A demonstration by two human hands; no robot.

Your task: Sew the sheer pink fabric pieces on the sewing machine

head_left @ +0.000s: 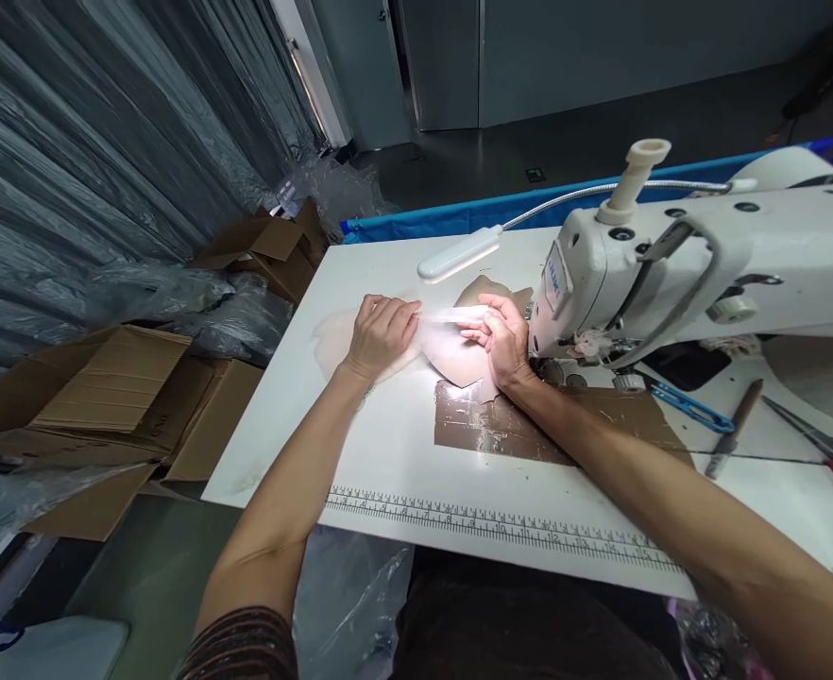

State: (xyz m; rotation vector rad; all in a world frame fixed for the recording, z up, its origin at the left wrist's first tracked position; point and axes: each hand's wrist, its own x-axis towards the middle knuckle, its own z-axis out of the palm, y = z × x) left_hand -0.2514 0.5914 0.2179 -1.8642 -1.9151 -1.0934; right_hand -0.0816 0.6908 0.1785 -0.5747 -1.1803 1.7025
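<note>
Both hands grip a pale beige fabric piece (pixel 451 354) above the white table, its upper edge stretched between them under bright lamp light. My left hand (pixel 386 332) is closed on the left end of that edge, with sheer fabric spreading below and to its left. My right hand (pixel 500 338) pinches the right end, close beside the needle end of the white sewing machine (pixel 593 255). Another beige piece shows behind the right hand. Brown tape (pixel 487 425) lies on the table just below the fabric. Where the fabric's layers meet is washed out by glare.
A white lamp (pixel 459 255) on a bendy neck hangs over the work. Right of my right forearm lie a blue tool (pixel 692 406), a brown-handled tool (pixel 735 430) and scissors (pixel 827 439). A printed ruler (pixel 501 524) runs along the front edge. Cardboard boxes (pixel 111 397) stand left.
</note>
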